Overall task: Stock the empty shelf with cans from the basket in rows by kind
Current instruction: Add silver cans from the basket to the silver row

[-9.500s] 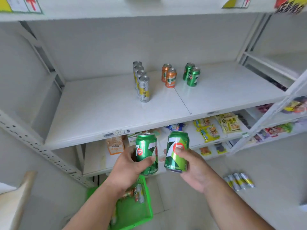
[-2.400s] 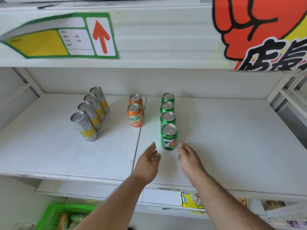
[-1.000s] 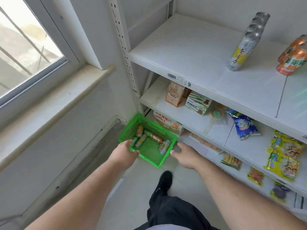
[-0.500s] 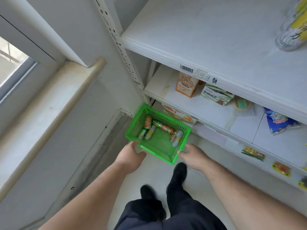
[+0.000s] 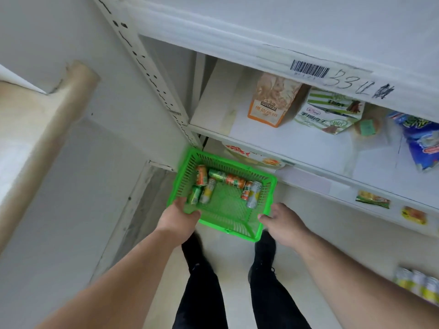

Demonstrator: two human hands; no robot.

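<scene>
Several orange, green and silver-yellow cans (image 5: 225, 184) lie in green basket (image 5: 237, 224).

A small shop, white metal shelving (image 5: 152, 67) with a barcode label (image 5: 309, 69) and handwritten marking on the shelf edge, packaged snacks (image 5: 270, 100) on the lower shelves, a green shopping basket (image 5: 240, 231) of drink cans (image 5: 202, 175) on the floor

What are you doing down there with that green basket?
A person is bending over a green plastic basket on the floor beside the white shelves. Both hands are at its near rim: left hand, right hand. Several orange, green and silver drink cans lie inside, not yet picked up.
</scene>
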